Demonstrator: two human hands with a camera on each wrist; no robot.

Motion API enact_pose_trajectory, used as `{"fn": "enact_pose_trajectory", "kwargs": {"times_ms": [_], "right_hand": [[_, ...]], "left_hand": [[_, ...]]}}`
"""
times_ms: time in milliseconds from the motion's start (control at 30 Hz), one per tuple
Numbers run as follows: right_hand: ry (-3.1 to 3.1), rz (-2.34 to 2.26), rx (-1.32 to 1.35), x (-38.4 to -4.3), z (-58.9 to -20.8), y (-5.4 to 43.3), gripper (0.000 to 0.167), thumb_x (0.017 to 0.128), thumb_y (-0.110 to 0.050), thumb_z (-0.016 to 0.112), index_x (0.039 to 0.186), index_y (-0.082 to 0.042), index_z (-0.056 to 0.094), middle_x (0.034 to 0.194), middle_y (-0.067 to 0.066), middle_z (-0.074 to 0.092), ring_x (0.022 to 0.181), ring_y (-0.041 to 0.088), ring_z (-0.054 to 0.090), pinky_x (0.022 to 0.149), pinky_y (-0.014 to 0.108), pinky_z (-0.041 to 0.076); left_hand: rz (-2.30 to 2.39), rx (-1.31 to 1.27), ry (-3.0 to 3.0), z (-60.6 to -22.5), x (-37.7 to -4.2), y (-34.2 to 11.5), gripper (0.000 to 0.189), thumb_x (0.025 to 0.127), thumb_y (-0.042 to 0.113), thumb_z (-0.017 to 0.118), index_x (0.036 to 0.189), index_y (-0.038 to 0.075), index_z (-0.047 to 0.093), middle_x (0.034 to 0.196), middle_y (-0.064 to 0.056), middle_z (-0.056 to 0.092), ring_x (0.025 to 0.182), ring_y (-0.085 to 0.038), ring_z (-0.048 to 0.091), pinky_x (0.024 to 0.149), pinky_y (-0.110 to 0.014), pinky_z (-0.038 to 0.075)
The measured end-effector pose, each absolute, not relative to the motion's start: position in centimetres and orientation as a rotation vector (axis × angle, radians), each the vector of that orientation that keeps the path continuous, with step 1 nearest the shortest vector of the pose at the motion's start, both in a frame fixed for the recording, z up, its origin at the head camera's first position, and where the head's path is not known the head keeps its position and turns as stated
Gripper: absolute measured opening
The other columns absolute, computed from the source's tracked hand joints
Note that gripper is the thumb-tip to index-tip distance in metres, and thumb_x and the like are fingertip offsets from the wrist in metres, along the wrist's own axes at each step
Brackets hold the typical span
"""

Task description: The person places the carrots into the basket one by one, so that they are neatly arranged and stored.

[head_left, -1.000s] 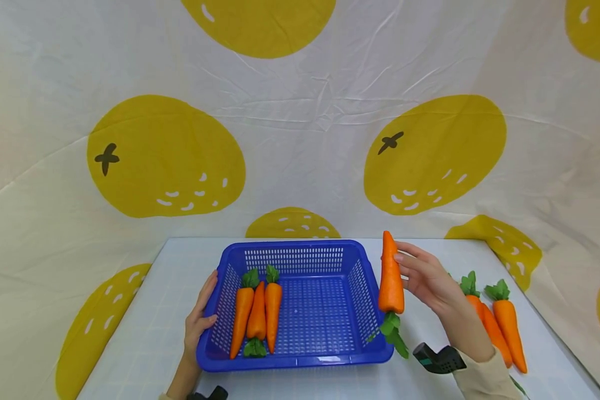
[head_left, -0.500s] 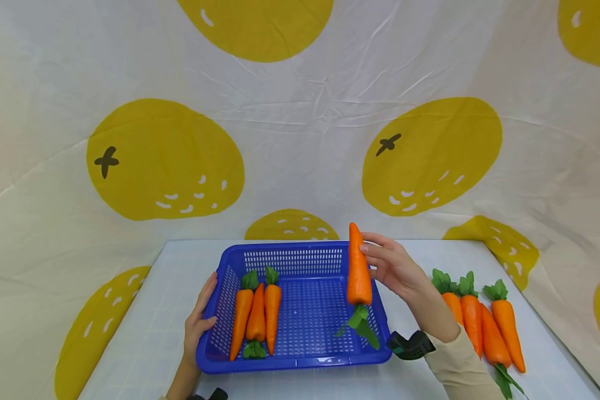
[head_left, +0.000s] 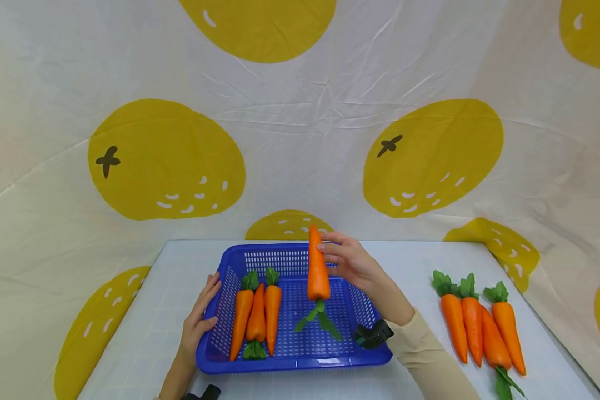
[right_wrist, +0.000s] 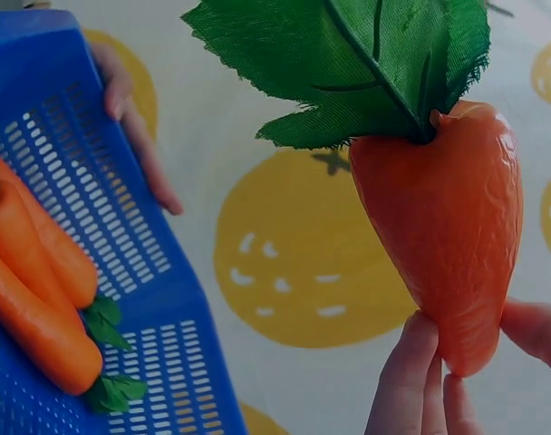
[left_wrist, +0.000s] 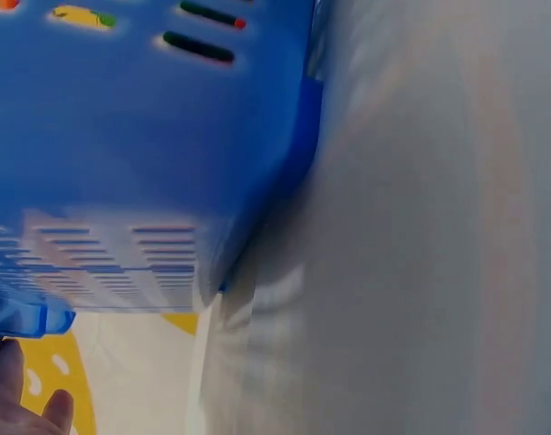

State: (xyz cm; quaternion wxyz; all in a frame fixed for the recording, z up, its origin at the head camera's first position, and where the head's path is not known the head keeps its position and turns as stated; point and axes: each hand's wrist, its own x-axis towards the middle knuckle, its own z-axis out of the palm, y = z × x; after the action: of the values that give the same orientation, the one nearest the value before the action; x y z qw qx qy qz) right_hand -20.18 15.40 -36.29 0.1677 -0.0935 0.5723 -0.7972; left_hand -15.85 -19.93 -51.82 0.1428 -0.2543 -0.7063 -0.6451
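Above the blue basket (head_left: 295, 364), my right hand (head_left: 352, 261) pinches a carrot (head_left: 318, 272) near its narrow end. The carrot is upright, tip up, with its green leaves hanging down. In the right wrist view, the fingers and thumb grip the carrot (right_wrist: 443, 217) from two sides. My left hand (head_left: 196, 319) rests against the basket's left side, fingers extended and thumb at the rim. Inside the basket, three carrots (head_left: 256, 319) lie side by side at the left; the middle one points its leaves the other way.
Several carrots (head_left: 475, 330) lie in a group on the white table (head_left: 410, 378), right of the basket. A light cloth (head_left: 300, 155) printed with large yellow fruit hangs behind the table. Each wrist wears a dark device (head_left: 374, 334).
My right hand has carried the carrot leftward, from beyond the basket's right rim to above its middle. The left hand and the basket stay in place.
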Motion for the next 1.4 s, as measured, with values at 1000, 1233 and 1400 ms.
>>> {"fn": "enact_pose_trajectory", "kwargs": {"times_ms": [1000,1233,1400], "right_hand": [[2.003,-1.881,-0.185,-23.0,-42.5,11.5,0.046,0.088,-0.012,0.070,0.128,0.004,0.054,0.104,0.016,0.070,0.084,0.025,0.070,0.074,0.044,0.060],[2.112,-1.745,-0.271,-23.0,-43.3,11.0,0.045,0.086,-0.007,0.072,0.125,0.006,0.054,0.095,0.014,0.071,0.077,0.022,0.068,0.071,0.048,0.060],[2.192,-1.629,-0.312,-22.9,-43.5,10.8,0.047,0.085,-0.007,0.072,0.125,0.005,0.051,0.088,0.012,0.069,0.070,0.020,0.066,0.068,0.049,0.059]], "left_hand": [[-1.365,-0.974,-2.437,-47.5,-14.6,-20.9,0.063,0.094,-0.006,0.044,0.153,-0.009,0.021,0.160,-0.031,0.009,0.152,-0.016,-0.003,0.113,-0.011,-0.005],[-1.136,-0.788,-2.716,-45.9,-13.5,-19.4,0.077,0.092,0.005,0.056,0.153,-0.011,0.011,0.163,-0.027,-0.002,0.149,-0.042,-0.006,0.115,-0.021,-0.013],[-0.924,-0.708,-2.810,-45.4,-13.1,-18.7,0.083,0.091,0.014,0.061,0.153,-0.013,0.012,0.163,-0.027,-0.004,0.149,-0.044,-0.005,0.119,-0.050,-0.006]]}}
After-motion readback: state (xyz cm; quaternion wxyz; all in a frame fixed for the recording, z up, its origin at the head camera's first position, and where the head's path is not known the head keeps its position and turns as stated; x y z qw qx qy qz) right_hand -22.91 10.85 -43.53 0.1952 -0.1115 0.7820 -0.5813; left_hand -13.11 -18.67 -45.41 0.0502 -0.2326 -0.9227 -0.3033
